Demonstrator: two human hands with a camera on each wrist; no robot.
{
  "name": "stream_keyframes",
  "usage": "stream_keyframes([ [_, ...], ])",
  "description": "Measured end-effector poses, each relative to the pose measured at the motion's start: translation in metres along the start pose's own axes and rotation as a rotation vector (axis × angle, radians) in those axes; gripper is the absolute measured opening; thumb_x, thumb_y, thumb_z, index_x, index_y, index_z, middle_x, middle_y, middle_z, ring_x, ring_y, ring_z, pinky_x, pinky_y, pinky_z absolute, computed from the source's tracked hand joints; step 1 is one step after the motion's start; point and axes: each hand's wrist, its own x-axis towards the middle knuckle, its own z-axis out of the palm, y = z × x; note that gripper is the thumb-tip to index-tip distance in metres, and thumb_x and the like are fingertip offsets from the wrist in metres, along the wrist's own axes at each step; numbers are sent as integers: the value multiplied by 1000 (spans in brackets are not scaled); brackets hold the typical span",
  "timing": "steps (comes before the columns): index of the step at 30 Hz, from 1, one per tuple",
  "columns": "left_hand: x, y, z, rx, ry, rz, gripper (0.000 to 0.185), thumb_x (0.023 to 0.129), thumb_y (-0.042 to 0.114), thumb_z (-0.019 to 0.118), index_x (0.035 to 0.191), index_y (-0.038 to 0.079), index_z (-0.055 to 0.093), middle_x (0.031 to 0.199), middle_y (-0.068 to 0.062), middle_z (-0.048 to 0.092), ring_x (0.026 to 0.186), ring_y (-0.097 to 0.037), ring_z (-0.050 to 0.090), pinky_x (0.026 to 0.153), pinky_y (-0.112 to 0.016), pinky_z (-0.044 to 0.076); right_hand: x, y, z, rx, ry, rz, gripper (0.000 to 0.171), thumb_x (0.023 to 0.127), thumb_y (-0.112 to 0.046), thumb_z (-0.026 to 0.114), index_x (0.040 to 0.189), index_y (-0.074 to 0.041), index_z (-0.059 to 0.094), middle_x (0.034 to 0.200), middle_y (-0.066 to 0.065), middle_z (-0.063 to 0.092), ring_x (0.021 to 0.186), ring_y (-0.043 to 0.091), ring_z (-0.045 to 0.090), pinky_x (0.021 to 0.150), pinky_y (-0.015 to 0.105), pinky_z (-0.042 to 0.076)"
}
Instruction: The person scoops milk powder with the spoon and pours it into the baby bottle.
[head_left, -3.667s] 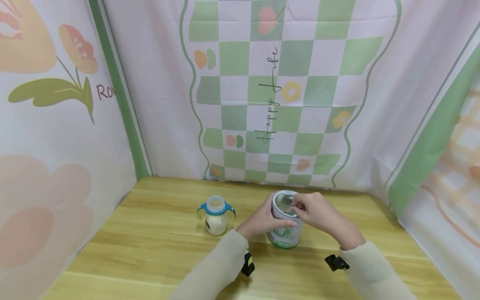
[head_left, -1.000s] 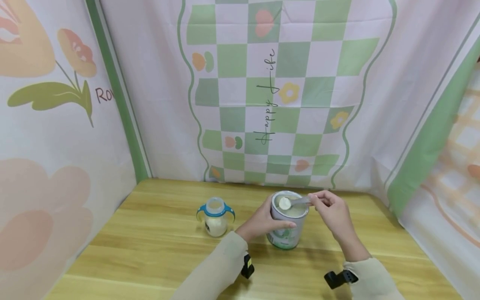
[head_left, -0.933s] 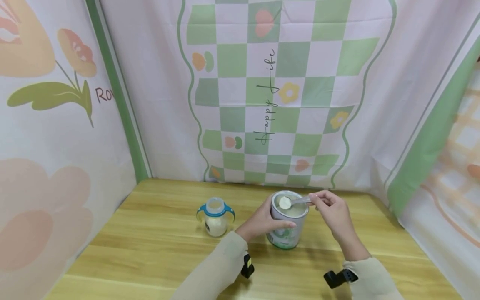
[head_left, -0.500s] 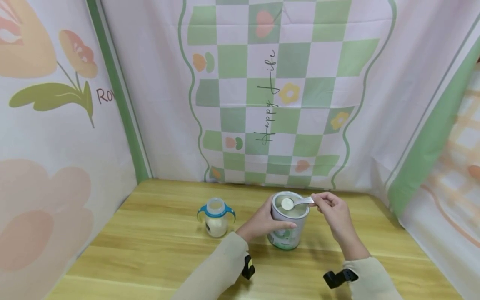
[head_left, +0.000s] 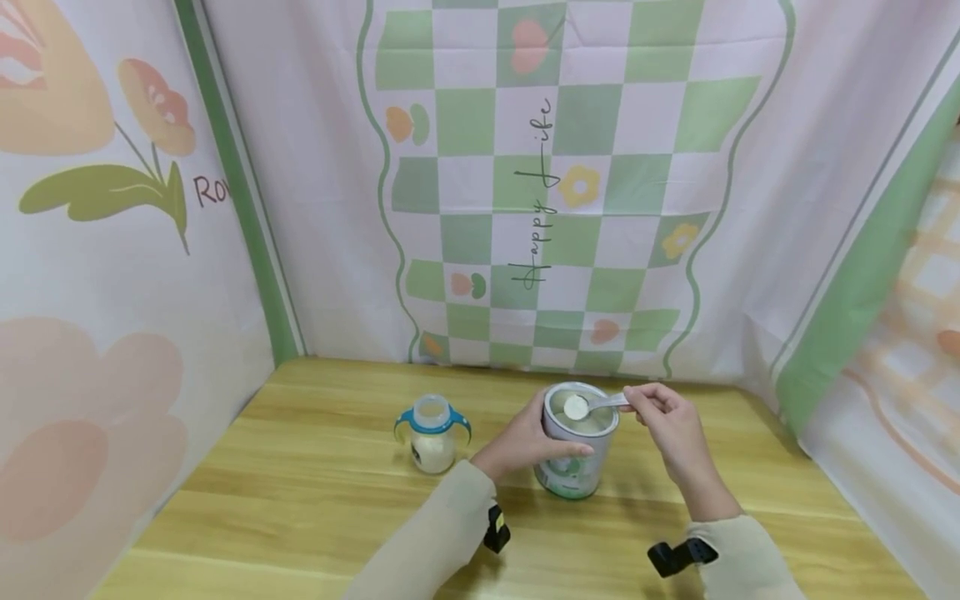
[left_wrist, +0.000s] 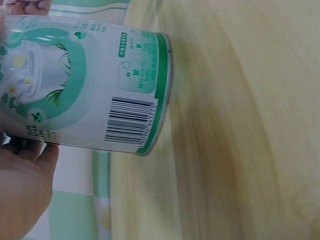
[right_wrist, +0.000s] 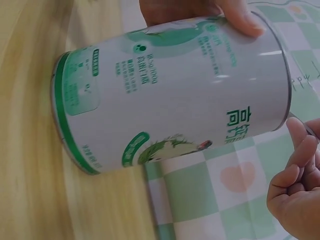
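Observation:
A white and green tin of powder [head_left: 573, 471] stands uncovered on the wooden table, its printed side and barcode showing in the left wrist view. My left hand [head_left: 525, 442] grips the tin from the left, with the thumb across its front. Between thumb and fingers, my right hand [head_left: 671, 429] pinches the handle end of a spoon [head_left: 606, 401], just right of the rim. White powder [head_left: 576, 407] fills the spoon's bowl, which lies within the tin's mouth. More pale powder shows inside the tin. In the right wrist view, the tin hides most of the spoon.
Left of the tin, a baby bottle [head_left: 432, 450] with blue side handles stands without a cap, pale contents inside. The wooden table [head_left: 315, 500] ends at a checked fabric backdrop [head_left: 525, 208]. Printed curtains hang at both sides.
My right hand, earlier reaching down into the tin's mouth, has drawn back to the right, and the powder-filled spoon now shows. Lately the spoon shifted slightly right. The left hand keeps its grip.

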Motion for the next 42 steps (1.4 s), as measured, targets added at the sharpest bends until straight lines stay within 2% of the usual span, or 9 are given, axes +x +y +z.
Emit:
stream_keyframes([
  [6,2,5,-2,-15,-21,7,84,80,33,88,146,31,36,131,15,51,121,-11,53,101,-36,43,-1,-9,3,-11,-9,-31,43,99,-32,66,108,10,64,83,-4,72,79,7,63,74,19,51],
  [12,3,9,-4,-56,-76,81,77,83,26,86,144,33,40,133,11,55,125,-22,54,101,-35,43,0,-17,5,-24,-20,-72,43,100,-31,66,108,11,64,86,2,73,79,7,61,73,19,52],
  [18,3,9,-8,36,-40,59,84,80,36,86,149,38,37,131,18,54,127,-19,52,103,-44,41,1,-25,5,-15,-25,-75,43,100,-30,65,110,11,63,85,-2,72,78,7,61,73,18,52],
  [24,1,12,-18,145,-25,43,89,81,42,85,154,35,34,145,15,45,135,-12,41,109,-50,36,2,-32,9,11,-24,-82,43,100,-29,66,111,12,63,85,-3,71,79,7,61,74,19,53],
  [30,-5,20,-28,216,-22,7,95,81,48,83,158,26,31,155,8,38,140,-16,38,111,-49,34,3,-35,16,54,-28,-84,36,99,-24,67,108,11,64,84,-2,71,79,8,62,74,19,52],
  [36,-14,30,-43,295,-2,-48,102,78,55,83,159,22,30,158,1,34,143,-21,35,112,-48,35,4,-38,24,74,-42,-59,27,98,-25,69,104,2,68,84,-2,72,79,9,64,75,20,53],
  [42,-23,35,-64,322,32,-41,99,79,52,83,158,22,31,158,-2,33,144,-24,34,113,-50,32,3,-44,34,47,-66,-43,39,98,-30,68,111,6,65,88,0,73,81,14,63,74,24,52],
])
